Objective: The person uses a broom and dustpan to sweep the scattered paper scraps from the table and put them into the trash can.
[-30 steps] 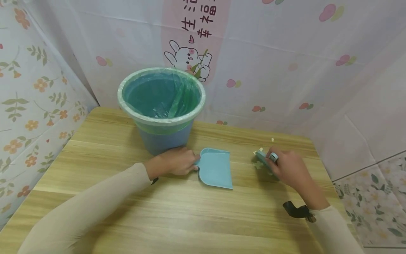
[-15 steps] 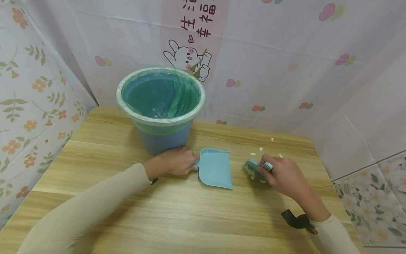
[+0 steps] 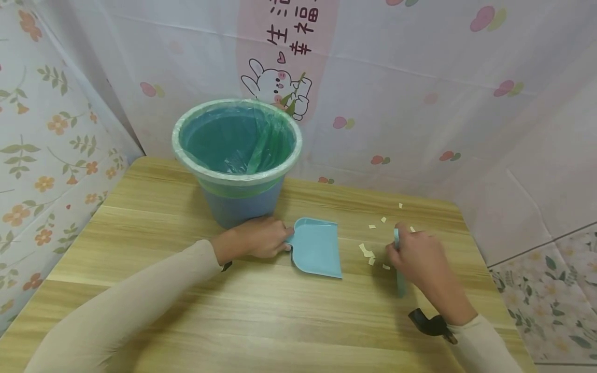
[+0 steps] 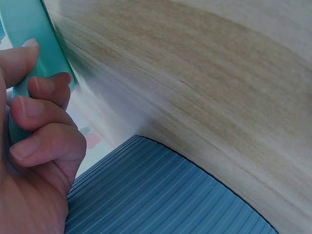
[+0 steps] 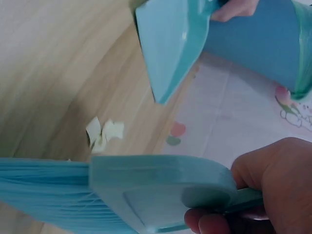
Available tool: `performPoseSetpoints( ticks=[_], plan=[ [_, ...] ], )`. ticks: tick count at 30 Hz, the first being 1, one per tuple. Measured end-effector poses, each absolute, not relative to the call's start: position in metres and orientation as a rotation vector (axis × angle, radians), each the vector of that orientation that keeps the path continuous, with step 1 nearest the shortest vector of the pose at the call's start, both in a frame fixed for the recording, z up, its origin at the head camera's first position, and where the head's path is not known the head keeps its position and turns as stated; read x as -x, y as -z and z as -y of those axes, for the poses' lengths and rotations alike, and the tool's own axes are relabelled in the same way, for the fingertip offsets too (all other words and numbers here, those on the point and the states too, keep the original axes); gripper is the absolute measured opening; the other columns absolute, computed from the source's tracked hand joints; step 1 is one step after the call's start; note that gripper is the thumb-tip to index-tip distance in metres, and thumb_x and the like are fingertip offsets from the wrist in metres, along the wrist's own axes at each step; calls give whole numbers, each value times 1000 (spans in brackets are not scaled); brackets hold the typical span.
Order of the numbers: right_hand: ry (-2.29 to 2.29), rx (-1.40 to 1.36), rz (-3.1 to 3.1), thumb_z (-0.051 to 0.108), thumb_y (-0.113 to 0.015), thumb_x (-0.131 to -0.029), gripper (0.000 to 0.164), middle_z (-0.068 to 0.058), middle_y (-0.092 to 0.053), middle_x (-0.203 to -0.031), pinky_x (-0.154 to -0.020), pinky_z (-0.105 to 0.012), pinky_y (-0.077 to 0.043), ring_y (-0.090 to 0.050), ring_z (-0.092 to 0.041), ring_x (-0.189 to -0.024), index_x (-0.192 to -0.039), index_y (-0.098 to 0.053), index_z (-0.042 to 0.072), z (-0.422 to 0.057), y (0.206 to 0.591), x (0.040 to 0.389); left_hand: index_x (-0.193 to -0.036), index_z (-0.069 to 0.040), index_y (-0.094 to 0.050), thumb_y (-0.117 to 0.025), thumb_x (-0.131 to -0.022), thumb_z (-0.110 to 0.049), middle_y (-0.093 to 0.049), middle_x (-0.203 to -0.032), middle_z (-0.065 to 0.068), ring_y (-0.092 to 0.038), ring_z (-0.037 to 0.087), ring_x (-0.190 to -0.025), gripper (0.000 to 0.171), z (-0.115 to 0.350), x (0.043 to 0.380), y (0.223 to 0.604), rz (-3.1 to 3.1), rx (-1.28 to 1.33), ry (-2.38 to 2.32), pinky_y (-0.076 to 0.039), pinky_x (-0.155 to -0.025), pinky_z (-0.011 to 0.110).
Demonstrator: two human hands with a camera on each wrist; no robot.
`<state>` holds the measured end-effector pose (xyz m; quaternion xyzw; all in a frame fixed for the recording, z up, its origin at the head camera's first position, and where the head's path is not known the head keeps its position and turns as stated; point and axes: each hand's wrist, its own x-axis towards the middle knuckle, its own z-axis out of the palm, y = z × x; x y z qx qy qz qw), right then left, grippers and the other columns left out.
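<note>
A light blue dustpan lies on the table, its wide mouth facing right. My left hand grips its handle, fingers curled round it in the left wrist view. To the right, my right hand holds a small blue hand brush by its handle. In the right wrist view the brush's long bristles point left. Several pale paper scraps lie between the dustpan and the brush. A few more scraps are scattered farther back, one beside my right hand.
A blue bin with a green plastic liner stands at the back left of the wooden table, close behind my left hand. A printed cloth hangs behind the table. A floral cloth covers the left side.
The brush swept a group of scraps left and toward me, then moved back right, turning upright beside them. My left hand and the dustpan have stayed in place.
</note>
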<state>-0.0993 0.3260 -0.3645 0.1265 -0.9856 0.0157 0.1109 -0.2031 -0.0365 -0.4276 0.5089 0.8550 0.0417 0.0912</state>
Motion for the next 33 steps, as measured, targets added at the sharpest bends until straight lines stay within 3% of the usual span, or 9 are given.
performPoseSetpoints(
  ticks=[7, 25, 33],
  plan=[
    [-243, -434, 2802, 2, -58, -91, 25, 8, -25, -60, -49, -31, -23, -24, -12, -53, -80, -39, 13, -318, 374, 109, -113, -2, -67, -65, -113, -30, -69, -90, 8, -74, 26, -83, 28, 38, 203, 429, -2552, -1534, -124, -61, -77, 42],
    [-357, -637, 2658, -2, -71, -94, 15, 7, -41, -55, -45, -31, -31, -33, -7, -47, -89, -59, 5, -303, 364, 129, -116, -3, -67, -63, -114, -31, -71, -95, 10, -75, 28, -88, 28, 38, 204, 428, -2539, -1518, -93, -61, -79, 41],
    [-203, -1028, 2571, -1, -82, -88, 30, 8, -55, -66, -47, -27, -27, -36, -3, -53, -93, -59, 16, -308, 365, 141, -115, -3, -67, -63, -114, -31, -71, -93, 9, -76, 28, -87, 28, 38, 204, 427, -2533, -1519, -100, -61, -78, 41]
  ],
)
